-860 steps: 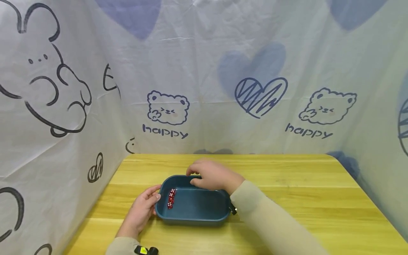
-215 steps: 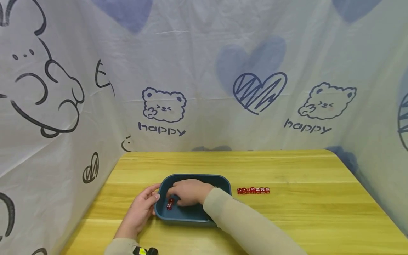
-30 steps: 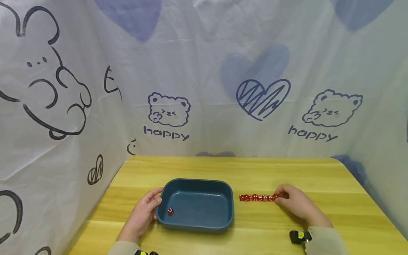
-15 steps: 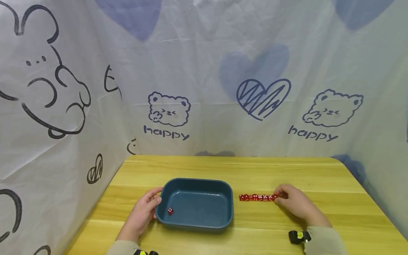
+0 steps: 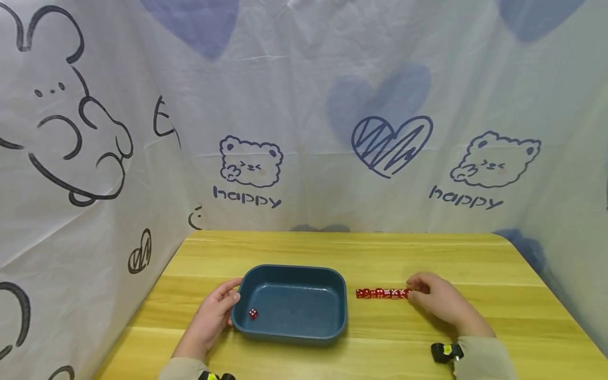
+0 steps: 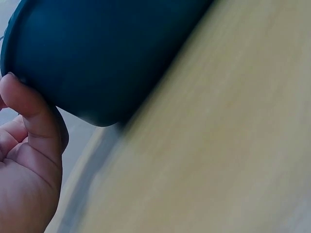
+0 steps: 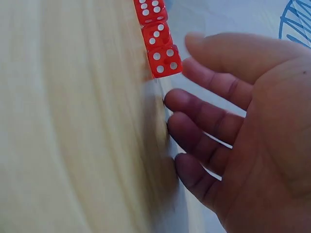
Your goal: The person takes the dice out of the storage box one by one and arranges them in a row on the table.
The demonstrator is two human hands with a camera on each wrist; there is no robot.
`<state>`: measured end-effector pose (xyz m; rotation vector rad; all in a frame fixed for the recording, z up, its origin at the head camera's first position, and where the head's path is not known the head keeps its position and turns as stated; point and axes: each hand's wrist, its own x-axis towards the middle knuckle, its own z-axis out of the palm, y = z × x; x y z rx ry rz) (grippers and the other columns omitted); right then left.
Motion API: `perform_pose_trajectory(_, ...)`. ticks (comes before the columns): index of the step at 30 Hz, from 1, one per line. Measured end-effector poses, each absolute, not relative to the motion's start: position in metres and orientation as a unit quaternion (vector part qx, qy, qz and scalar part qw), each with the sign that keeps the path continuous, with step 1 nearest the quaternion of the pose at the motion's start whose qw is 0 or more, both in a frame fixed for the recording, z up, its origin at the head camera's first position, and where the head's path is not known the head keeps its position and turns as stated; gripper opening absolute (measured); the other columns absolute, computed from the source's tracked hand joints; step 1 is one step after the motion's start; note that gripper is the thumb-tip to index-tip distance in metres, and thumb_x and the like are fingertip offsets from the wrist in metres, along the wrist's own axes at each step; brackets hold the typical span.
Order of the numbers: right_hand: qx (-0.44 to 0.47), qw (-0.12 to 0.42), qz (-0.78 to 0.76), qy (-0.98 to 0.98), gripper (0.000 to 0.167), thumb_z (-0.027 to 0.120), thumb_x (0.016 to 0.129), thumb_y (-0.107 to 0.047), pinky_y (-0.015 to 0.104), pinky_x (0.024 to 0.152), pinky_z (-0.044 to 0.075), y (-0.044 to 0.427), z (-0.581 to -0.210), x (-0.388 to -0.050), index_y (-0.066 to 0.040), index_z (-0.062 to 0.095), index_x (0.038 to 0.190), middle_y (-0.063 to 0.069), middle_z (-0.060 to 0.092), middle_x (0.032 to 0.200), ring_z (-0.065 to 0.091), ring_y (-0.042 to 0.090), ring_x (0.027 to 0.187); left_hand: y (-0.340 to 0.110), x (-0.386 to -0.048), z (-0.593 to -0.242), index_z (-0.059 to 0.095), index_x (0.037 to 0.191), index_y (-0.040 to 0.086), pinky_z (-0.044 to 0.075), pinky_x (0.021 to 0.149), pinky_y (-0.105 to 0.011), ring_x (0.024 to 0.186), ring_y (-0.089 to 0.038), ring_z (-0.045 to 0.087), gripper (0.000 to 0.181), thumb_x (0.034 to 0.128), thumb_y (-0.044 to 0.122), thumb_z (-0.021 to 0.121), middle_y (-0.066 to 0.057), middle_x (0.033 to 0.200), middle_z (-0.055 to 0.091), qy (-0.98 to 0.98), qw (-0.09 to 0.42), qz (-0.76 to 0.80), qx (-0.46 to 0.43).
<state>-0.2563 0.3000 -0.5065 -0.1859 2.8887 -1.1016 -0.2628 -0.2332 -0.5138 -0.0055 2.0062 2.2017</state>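
A dark teal plastic tray (image 5: 294, 316) with rounded corners sits on the table, one red die (image 5: 253, 314) near its left end. My left hand (image 5: 211, 316) holds the tray's left end; the left wrist view shows its thumb (image 6: 29, 104) against the outer wall. Right of the tray, several red dice (image 5: 382, 293) with white dots form a straight row. At the row's right end is my right hand (image 5: 442, 301). In the right wrist view its fingers are loosely bent, thumb and forefinger beside the end die (image 7: 165, 61), not around it; whether they touch is unclear.
The yellow wood-grain table (image 5: 370, 359) stands between printed cloth walls (image 5: 309, 105) at the back and sides. A wrist camera (image 5: 444, 352) is strapped to the right wrist.
Long before, the dice stood in a line inside the tray; later most were in the table row. Over the last second the right fingers ease slightly off the end die; the left hand stays.
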Motion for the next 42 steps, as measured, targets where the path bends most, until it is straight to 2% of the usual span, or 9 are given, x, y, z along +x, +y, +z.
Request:
perform_pose_trajectory(3,-0.065,0.019,-0.357,0.932,0.033,0.072,0.095,-0.025,0.046,0.089,0.050,0.299,-0.502,-0.255,-0.006,0.066,0.122,0.002,0.066,0.107,0.059,0.021,0.099,-0.233,-0.263,-0.514,0.046,0.147,0.001,0.043,0.051,-0.020,0.060,-0.014,0.048,0.044,0.1032,0.006,0.054,-0.010,0.103,0.054,0.669,0.081,0.739,-0.001)
perform_pose_trajectory(8,-0.087,0.008,-0.357,0.930,0.043,0.069,0.098,-0.029,0.057,0.100,0.046,0.295,-0.493,-0.252,-0.003,0.062,0.132,0.012,0.065,0.125,0.061,0.032,0.115,-0.233,-0.263,-0.515,0.047,0.146,0.001,0.043,0.050,-0.020,0.060,-0.013,0.048,0.044,0.1031,0.005,0.053,-0.010,0.102,0.054,0.666,0.078,0.742,-0.003)
perform_pose_trajectory(11,-0.092,-0.004,-0.355,0.930,0.048,0.069,0.098,-0.028,0.062,0.104,0.040,0.293,-0.490,-0.250,-0.002,0.058,0.137,0.017,0.060,0.135,0.056,0.040,0.123,-0.233,-0.262,-0.516,0.046,0.146,0.000,0.043,0.051,-0.020,0.060,-0.013,0.049,0.044,0.1031,0.005,0.053,-0.009,0.102,0.054,0.665,0.081,0.742,-0.004)
perform_pose_trajectory(15,-0.092,-0.027,-0.335,0.937,0.051,0.067,0.099,-0.030,0.066,0.107,0.035,0.291,-0.489,-0.249,-0.006,0.055,0.142,0.017,0.054,0.142,0.047,0.044,0.132,-0.234,-0.262,-0.516,0.045,0.147,-0.001,0.043,0.051,-0.020,0.061,-0.013,0.049,0.045,0.1029,0.005,0.054,-0.009,0.102,0.055,0.666,0.085,0.741,0.004)
perform_pose_trajectory(19,-0.094,-0.050,-0.330,0.938,0.047,0.065,0.100,-0.031,0.065,0.107,0.035,0.284,-0.489,-0.247,-0.012,0.056,0.142,0.013,0.054,0.141,0.046,0.042,0.132,-0.234,-0.261,-0.514,0.043,0.148,-0.003,0.044,0.052,-0.020,0.062,-0.012,0.050,0.047,0.1031,0.006,0.054,-0.011,0.104,0.055,0.675,0.088,0.732,0.014)
perform_pose_trajectory(27,-0.130,-0.108,-0.346,0.923,0.043,0.064,0.101,-0.026,0.063,0.106,0.037,0.256,-0.474,-0.241,-0.014,0.057,0.141,0.012,0.055,0.141,0.048,0.038,0.131,-0.233,-0.260,-0.510,0.043,0.149,-0.002,0.043,0.052,-0.020,0.063,-0.012,0.050,0.047,0.1031,0.005,0.054,-0.012,0.104,0.055,0.677,0.094,0.730,0.003)
perform_pose_trajectory(35,-0.198,-0.188,-0.344,0.899,0.030,0.068,0.098,-0.013,0.052,0.097,0.049,0.223,-0.447,-0.233,-0.014,0.066,0.127,0.002,0.062,0.130,0.057,0.026,0.121,-0.234,-0.262,-0.510,0.044,0.148,-0.001,0.044,0.053,-0.021,0.066,-0.014,0.051,0.046,0.1035,0.007,0.054,-0.011,0.104,0.055,0.682,0.085,0.726,0.007)
perform_pose_trajectory(42,-0.234,-0.177,-0.332,0.896,0.025,0.071,0.095,-0.013,0.048,0.096,0.050,0.201,-0.438,-0.230,-0.020,0.070,0.119,-0.007,0.064,0.121,0.059,0.019,0.116,-0.233,-0.261,-0.510,0.044,0.148,-0.001,0.044,0.052,-0.021,0.065,-0.015,0.051,0.047,0.1032,0.006,0.055,-0.012,0.104,0.055,0.675,0.089,0.732,0.003)
